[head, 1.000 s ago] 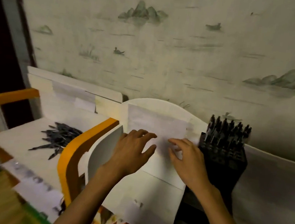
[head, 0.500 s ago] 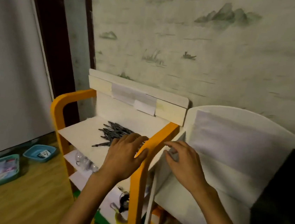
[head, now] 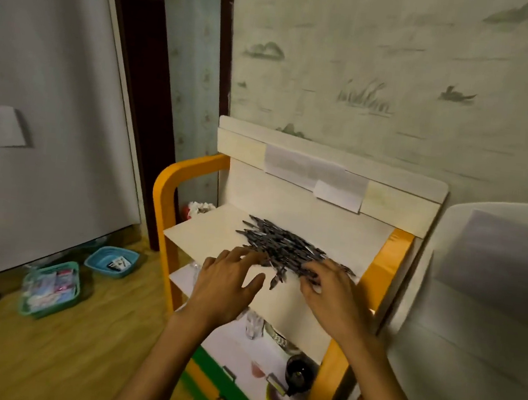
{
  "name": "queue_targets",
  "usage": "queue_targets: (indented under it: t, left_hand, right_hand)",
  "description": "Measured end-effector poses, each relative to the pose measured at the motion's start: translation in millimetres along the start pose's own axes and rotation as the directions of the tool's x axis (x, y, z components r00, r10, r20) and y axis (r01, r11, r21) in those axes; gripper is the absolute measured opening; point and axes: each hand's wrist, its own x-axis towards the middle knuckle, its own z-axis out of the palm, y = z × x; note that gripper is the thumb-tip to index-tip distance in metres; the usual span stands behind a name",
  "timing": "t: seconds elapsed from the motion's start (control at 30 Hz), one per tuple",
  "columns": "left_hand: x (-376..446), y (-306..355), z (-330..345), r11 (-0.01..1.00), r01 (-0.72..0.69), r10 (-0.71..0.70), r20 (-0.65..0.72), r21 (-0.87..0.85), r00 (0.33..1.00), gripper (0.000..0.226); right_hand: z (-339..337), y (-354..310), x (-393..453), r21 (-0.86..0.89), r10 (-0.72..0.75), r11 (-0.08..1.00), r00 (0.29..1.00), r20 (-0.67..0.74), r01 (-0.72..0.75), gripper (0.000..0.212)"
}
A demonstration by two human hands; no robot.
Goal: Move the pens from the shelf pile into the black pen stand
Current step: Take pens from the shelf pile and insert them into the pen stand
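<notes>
- Both hands have swung away from the black pen stand, which showed beside the right hand a second ago and is now out of view, and have come over to the orange-framed white shelf (head: 206, 236).
- Left hand (head: 227, 281), fingers spread and relaxed, hovers at the near left edge of the heap of dark grey pens (head: 286, 250); its fingertips look to be touching the nearest pens, but holding none.
- Right hand (head: 331, 289) has its fingers curled into the pile's near right side, seemingly gathering a few pens; whether it actually grips any, I cannot tell.
- Judging by the pile beyond the fingertips, many pens are left to carry over.
- Earlier, the stand already held a good number of pens, so the job looks partly done.
</notes>
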Motion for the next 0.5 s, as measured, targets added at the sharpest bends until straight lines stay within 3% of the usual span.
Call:
queue_targets:
  t: [0.27, 0.5]
  left_hand:
    - [70.3, -79.8, 39.1, 1.0, -0.025, 0.024, 0.074, 0.013, 0.997, 0.045]
    - [142.3, -132.7, 86.3, 0.997, -0.07, 0.073, 0.212, -0.021, 0.975, 0.045]
  right_hand:
    - [73.7, 15.9, 51.2, -0.157, 0.046, 0.987, 0.999, 0.006, -0.044, 0.024]
    - [122.5, 40.7, 94.0, -0.168, 0.183, 0.969, 0.983, 0.004, -0.179, 0.025]
